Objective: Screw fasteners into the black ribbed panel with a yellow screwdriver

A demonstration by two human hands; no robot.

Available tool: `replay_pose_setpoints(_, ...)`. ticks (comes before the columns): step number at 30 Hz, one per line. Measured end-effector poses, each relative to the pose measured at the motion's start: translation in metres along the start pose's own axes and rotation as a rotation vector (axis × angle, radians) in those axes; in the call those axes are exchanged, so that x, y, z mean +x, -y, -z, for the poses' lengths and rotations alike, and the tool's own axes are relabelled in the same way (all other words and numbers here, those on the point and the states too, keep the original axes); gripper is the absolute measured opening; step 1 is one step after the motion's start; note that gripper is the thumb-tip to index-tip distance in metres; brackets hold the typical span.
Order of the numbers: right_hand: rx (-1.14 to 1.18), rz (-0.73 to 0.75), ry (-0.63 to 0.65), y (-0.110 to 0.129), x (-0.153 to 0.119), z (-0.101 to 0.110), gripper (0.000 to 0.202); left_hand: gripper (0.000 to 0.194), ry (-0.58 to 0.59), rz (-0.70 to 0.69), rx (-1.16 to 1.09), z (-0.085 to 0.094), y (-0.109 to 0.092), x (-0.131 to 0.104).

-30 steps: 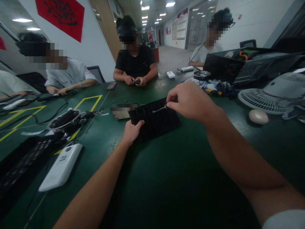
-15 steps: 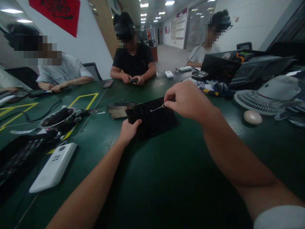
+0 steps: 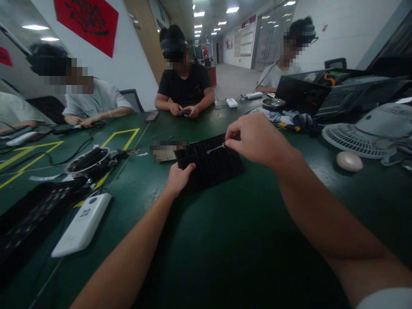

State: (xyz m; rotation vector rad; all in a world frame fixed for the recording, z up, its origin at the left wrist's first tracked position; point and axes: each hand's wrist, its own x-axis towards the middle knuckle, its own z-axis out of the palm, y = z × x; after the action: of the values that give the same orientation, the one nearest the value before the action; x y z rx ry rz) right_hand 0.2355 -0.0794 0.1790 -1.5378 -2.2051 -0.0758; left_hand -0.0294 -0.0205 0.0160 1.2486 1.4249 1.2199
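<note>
My left hand grips the near left edge of a flat black ridged panel, its thumb on top. That panel lies at a slant on the green table, too dark to make out finer parts. Pinched in the fingers of my right hand is a small screwdriver, its thin metal shaft slanting down to the left over the panel. The hand covers most of the handle, apart from a bit of yellow. Whether the rounded tip touches the panel I cannot tell. A partly blurred beige piece lies just behind the panel's left corner.
On the left are a white numbered power bank, a long black part and a ring-shaped dish. To the right lie a white fan, a mouse and yellow-black tools. Several people sit across the table.
The whole view has shifted slightly, so everything appears a little further right and lower. Both hands keep their hold, with the screwdriver still over the panel.
</note>
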Motion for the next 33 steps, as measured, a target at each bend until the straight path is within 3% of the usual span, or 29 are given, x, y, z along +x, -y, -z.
replay_pose_setpoints(8,-0.062,0.05,0.054,-0.003,-0.001,0.0,0.028,0.044,-0.009,0.006,0.002,0.0,-0.001,0.001)
replay_pose_setpoints(14,-0.016,0.007,0.036,0.0,-0.002,-0.003,0.03,0.046,-0.026,0.012,0.003,-0.001,0.001,0.003)
replay_pose_setpoints(22,-0.01,0.05,-0.037,-0.004,-0.007,0.011,0.026,0.044,-0.008,-0.004,0.017,-0.001,-0.002,0.0)
replay_pose_setpoints(33,-0.118,0.055,0.069,-0.012,0.001,0.006,0.033,0.043,0.014,-0.006,0.002,0.0,0.0,0.0)
